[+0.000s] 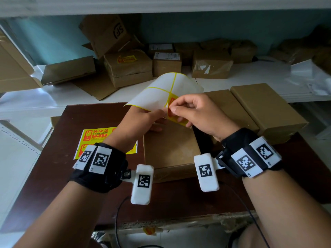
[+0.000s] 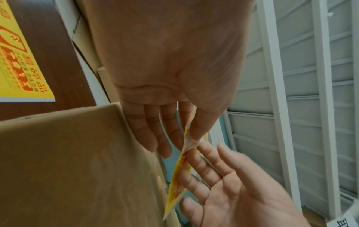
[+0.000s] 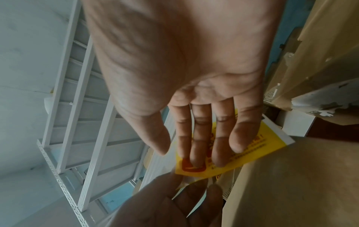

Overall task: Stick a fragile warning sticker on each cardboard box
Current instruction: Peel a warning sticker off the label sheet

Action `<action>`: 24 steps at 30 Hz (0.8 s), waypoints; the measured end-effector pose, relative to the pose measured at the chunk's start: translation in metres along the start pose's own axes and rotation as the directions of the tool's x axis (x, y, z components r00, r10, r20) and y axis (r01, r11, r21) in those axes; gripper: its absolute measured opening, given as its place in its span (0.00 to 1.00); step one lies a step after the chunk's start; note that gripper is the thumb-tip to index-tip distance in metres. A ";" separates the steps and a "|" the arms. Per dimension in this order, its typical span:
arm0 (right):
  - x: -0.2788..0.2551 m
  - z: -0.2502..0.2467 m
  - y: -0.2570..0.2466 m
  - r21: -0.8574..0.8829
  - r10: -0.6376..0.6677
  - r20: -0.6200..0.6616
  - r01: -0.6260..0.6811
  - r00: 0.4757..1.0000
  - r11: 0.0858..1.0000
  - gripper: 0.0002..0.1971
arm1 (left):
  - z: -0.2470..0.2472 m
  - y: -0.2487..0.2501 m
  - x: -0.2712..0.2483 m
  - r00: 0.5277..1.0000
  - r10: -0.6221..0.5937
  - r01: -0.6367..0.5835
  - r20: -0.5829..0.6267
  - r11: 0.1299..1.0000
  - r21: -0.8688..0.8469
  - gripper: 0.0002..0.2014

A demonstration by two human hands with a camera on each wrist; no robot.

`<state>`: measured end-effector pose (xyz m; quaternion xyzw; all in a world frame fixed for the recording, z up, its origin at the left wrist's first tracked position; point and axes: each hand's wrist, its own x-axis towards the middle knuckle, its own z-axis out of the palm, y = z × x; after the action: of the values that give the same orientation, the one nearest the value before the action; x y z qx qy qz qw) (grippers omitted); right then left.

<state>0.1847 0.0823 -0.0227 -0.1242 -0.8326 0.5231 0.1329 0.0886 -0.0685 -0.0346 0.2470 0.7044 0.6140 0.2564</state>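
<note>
My left hand [image 1: 143,120] holds a curled white backing sheet [image 1: 161,92] with yellow lines above a plain cardboard box [image 1: 170,149] on the brown table. My right hand [image 1: 193,111] pinches a yellow and red fragile sticker [image 1: 172,113] at the sheet's lower right corner, partly lifted off the backing. In the left wrist view the sticker [image 2: 177,176] hangs edge-on between the left hand [image 2: 174,99] and the right hand [image 2: 233,192]. In the right wrist view the right hand's fingers [image 3: 198,138] lie across the sticker [image 3: 268,144], beside the box [image 3: 291,184].
A second sheet of fragile stickers [image 1: 95,136] lies on the table [image 1: 53,176] left of the box. Two more plain boxes [image 1: 231,108] [image 1: 265,108] stand at the right. On the white shelf [image 1: 232,81] behind are several boxes, one bearing a sticker [image 1: 127,59].
</note>
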 end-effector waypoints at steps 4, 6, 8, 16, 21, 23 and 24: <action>0.002 0.002 0.003 -0.007 0.000 -0.059 -0.001 0.998 1.000 0.11 | 0.004 0.002 -0.001 0.999 0.034 -0.033 -0.004 0.998 0.060 0.04; 0.003 0.004 0.004 -0.018 0.005 -0.083 -0.007 0.997 1.000 0.12 | 0.005 0.001 -0.002 0.999 0.045 -0.045 -0.002 0.996 0.081 0.03; 0.004 0.004 0.006 -0.040 0.015 -0.094 -0.019 0.995 0.999 0.10 | 0.005 0.000 -0.003 0.999 0.046 -0.045 -0.001 0.995 0.087 0.03; 0.005 0.004 0.007 -0.059 0.022 -0.106 -0.028 0.994 0.998 0.06 | 0.006 0.002 -0.003 0.998 0.047 -0.050 0.034 0.994 0.096 0.08; 0.004 0.003 0.006 -0.062 -0.008 -0.099 0.002 0.995 0.998 0.06 | 0.008 0.002 -0.005 0.999 -0.006 0.004 0.034 0.998 0.058 0.10; 0.004 0.003 0.006 -0.060 -0.010 -0.104 0.004 0.994 0.998 0.05 | 0.008 0.002 -0.004 1.000 -0.015 0.014 0.024 0.999 0.042 0.12; 0.004 0.004 0.006 -0.058 -0.008 -0.107 0.002 0.994 0.998 0.05 | 0.008 0.002 -0.004 1.000 -0.014 0.013 0.016 0.999 0.034 0.12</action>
<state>0.1797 0.0831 -0.0292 -0.1538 -0.8393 0.4911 0.1752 0.0968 -0.0645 -0.0330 0.2514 0.7142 0.5983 0.2622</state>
